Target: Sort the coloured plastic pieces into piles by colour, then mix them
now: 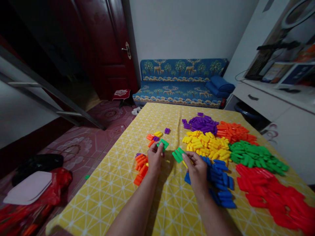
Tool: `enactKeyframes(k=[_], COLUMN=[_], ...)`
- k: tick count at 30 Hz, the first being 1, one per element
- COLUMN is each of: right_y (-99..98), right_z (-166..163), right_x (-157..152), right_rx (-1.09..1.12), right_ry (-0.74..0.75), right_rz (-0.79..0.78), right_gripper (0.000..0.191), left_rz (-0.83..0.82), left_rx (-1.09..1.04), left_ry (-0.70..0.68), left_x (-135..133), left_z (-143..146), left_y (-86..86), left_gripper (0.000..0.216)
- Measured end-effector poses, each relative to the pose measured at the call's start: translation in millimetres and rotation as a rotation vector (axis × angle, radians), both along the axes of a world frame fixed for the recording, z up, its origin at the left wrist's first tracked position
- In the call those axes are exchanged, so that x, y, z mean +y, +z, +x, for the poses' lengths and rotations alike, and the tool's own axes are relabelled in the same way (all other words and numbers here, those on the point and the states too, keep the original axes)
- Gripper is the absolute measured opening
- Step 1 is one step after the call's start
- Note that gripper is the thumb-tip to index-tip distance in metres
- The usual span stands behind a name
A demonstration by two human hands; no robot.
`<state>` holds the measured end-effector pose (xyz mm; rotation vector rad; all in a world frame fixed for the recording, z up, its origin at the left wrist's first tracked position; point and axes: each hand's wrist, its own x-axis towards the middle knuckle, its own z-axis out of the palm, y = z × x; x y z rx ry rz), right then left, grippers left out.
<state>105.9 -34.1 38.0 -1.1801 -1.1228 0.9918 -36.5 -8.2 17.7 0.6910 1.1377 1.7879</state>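
My left hand (pixel 155 157) is closed in a pinch on a green plastic building block (pixel 164 144), held above the table. Across a small gap, my right hand (pixel 198 167) grips green building blocks (pixel 177 155), and a bit of yellow (pixel 185 164) shows under its fingers. Just beyond my left hand lie orange (pixel 150 137), yellow (pixel 158 134) and purple pieces (pixel 167 131). Orange blocks (pixel 141 162) are gathered left of my left wrist. Blue blocks (pixel 219 173) lie beside and partly behind my right hand.
Sorted heaps of purple (pixel 203 124), yellow (pixel 206 144), orange (pixel 233 131), green (pixel 256 155) and red blocks (pixel 278 196) cover the table's right side. The yellow patterned tablecloth (pixel 110 193) reaches the left edge. A blue sofa (pixel 177 88) stands behind; a white cabinet (pixel 275 105) is right.
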Motion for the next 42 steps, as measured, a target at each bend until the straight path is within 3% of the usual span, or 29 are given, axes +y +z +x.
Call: enactKeyframes(k=[5,8,17,22,29,32,35,42], right_y=[-4.2,-9.5,-7.0,-1.7,-5.7,-8.4,-8.1,-8.0], right_z=[-1,-4,-6,-1,9,25,42,56], right_x=[2,2,-3,-5,12,25,35,38], right_rx=[0.062,0.052,-0.035,-0.034,0.074,0.192,0.274,0.276], right_ry=[0.029,0.060,0.022,-0.143,-0.073,-0.143,-0.204,-0.157], right_rz=[-0.031,-0.023,0.012,0.072,-0.008,-0.034,0.001,0.117], right_gripper=[0.047,0.048,0.034,0.031,0.043,0.047,0.050,0.074], left_rz=[-0.077,-0.099,0.007,-0.040,-0.094,-0.148,-0.159,-0.118], left_rx=[-0.070,-0.122,0.289,0.179,0.099,-0.046,-0.141,-0.184], left_ry=[-0.238,-0.310,-0.226,-0.059,-0.188,-0.228,-0.275,-0.297], left_x=[-6,-10,-10,-6,-10,-10,-8,-6], left_z=[12,15,11,4,15,18,17,17], left_y=[-0.6,0.8,6.7,0.8,-1.9,-2.4,-2.6,-1.9], left_gripper=[0.049,0.055,0.039,0.042,0.046,0.051,0.053,0.048])
